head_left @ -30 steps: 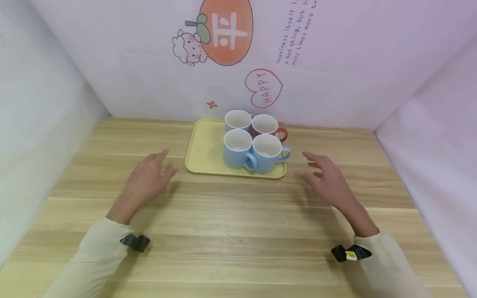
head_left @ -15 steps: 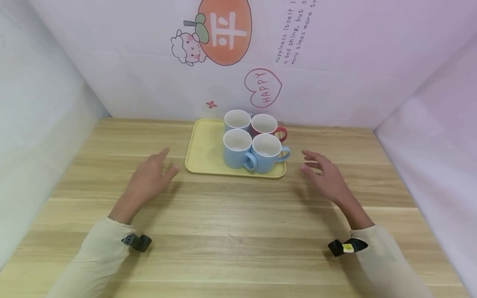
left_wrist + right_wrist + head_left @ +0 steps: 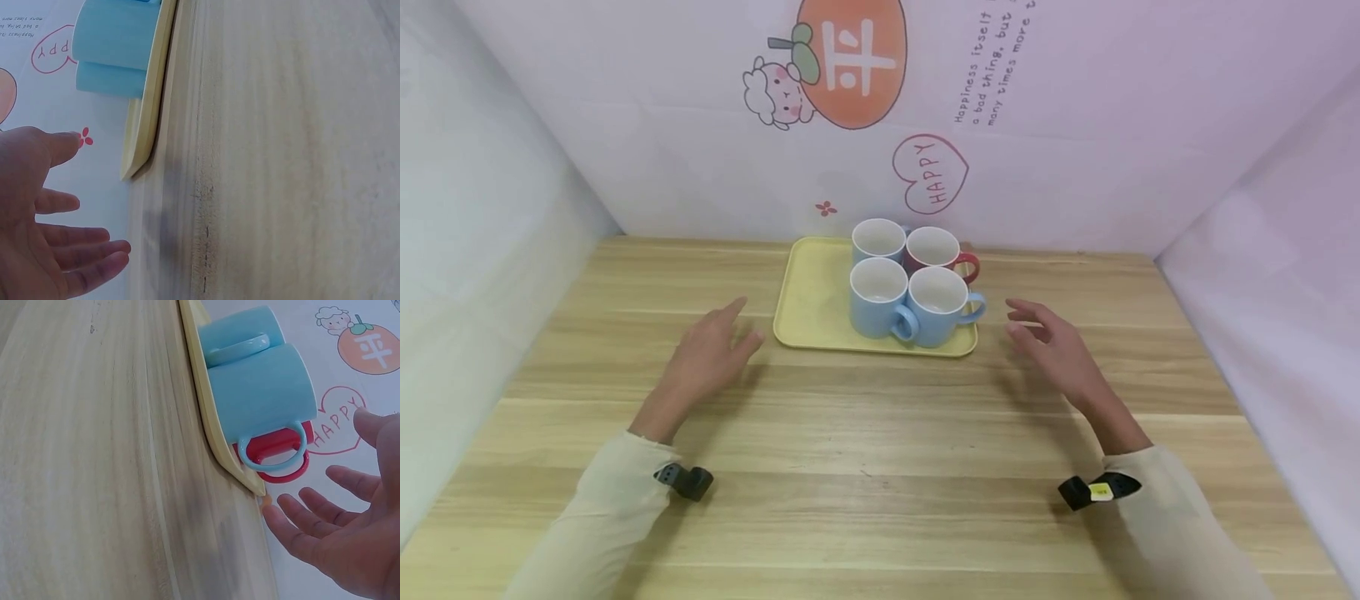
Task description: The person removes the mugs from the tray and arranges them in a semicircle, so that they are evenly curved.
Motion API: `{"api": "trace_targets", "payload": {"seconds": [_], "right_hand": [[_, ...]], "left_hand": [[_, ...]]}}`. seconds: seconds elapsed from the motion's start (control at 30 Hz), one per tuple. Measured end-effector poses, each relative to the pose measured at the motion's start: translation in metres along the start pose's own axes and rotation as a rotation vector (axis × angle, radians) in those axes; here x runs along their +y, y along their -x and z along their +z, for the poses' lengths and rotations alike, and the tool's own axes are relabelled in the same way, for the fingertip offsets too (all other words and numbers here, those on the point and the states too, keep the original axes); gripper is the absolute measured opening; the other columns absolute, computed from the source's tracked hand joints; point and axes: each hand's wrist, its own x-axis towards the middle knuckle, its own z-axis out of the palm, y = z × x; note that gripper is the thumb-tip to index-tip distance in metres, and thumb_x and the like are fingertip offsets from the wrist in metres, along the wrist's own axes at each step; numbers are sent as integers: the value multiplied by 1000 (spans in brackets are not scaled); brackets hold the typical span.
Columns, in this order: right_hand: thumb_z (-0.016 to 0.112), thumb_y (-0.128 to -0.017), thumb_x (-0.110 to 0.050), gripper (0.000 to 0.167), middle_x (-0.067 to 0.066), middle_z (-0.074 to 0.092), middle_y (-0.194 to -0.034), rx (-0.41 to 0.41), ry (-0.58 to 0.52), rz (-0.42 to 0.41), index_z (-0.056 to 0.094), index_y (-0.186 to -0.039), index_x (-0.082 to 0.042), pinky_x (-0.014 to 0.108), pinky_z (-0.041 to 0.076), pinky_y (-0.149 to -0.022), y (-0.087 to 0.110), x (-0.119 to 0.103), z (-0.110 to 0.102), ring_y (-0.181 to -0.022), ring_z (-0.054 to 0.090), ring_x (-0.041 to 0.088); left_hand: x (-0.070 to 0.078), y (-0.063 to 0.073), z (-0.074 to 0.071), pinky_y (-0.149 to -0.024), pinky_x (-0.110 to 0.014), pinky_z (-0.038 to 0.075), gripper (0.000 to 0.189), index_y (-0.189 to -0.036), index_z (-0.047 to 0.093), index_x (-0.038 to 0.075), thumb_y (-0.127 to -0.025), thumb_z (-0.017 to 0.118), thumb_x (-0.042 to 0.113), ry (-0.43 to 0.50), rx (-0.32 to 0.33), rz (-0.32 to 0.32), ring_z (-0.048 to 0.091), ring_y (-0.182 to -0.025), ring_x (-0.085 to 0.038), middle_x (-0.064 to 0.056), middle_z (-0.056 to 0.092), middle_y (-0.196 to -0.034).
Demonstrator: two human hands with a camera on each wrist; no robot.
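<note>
A yellow tray (image 3: 812, 300) lies at the far side of the table, bearing several upright mugs on its right part. Two light blue mugs stand in front, the left one (image 3: 874, 312) and the right one (image 3: 932, 321). Behind them are another blue mug (image 3: 878, 240) and a red mug (image 3: 934, 248). My left hand (image 3: 706, 354) hovers left of the tray, fingers relaxed and holding nothing. To the tray's right is my right hand (image 3: 1060, 354), nearest the front blue mug's handle (image 3: 275, 450), also with nothing in it. Both hands are apart from tray and mugs.
The wooden table (image 3: 865, 467) stretches from the hands' side back to a white printed backdrop (image 3: 685, 167) right behind the tray. White cloth sides (image 3: 482, 208) close off the left and right. Dark wrist cameras (image 3: 685, 481) sit on both sleeves.
Over the last second my left hand has drifted slightly right, toward the tray. The right hand has shifted slightly forward. The mugs and tray stay in place.
</note>
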Motion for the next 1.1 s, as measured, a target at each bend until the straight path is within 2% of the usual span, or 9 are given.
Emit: {"api": "trace_targets", "payload": {"seconds": [0.13, 0.33, 0.63, 0.93, 1.1], "right_hand": [[51, -105, -38, 56, 23, 50, -142, 2, -15, 5, 42, -151, -8, 43, 50, -93, -1, 1, 0, -118, 58, 40], [51, -105, -34, 54, 23, 49, -142, 3, -42, 8, 41, -152, -8, 51, 48, -95, 1, 1, 1, -114, 61, 40], [50, -104, -40, 59, 22, 48, -144, -8, -83, 45, 39, -154, -9, 51, 47, -96, -2, 0, 0, -116, 60, 41], [52, -105, -36, 58, 24, 47, -141, -1, -166, 44, 39, -152, -5, 36, 52, -90, -8, 5, 4, -125, 53, 38], [55, -103, -35, 59, 25, 47, -141, 18, -229, 60, 37, -150, -4, 38, 52, -90, -14, 5, 6, -125, 52, 37]], "left_hand": [[-2, -2, 1, -107, -63, 30, 67, -154, 30, -3, -101, 55, 30, 6, 6, 3, 37, -134, -49, -33, 42, -145], [-5, -4, 3, -108, -62, 30, 66, -153, 32, -4, -101, 56, 29, 13, 18, 11, 37, -134, -49, -33, 42, -144], [0, -7, 3, -106, -63, 32, 65, -154, 32, -2, -101, 56, 28, 42, 7, 12, 38, -133, -49, -32, 42, -145], [5, -13, 7, -103, -62, 36, 67, -153, 33, 0, -99, 58, 30, 71, -6, 17, 50, -118, -44, -30, 51, -131], [6, -13, 7, -99, -62, 39, 68, -154, 31, 1, -100, 57, 33, 109, -33, 0, 55, -109, -43, -31, 48, -134]]}}
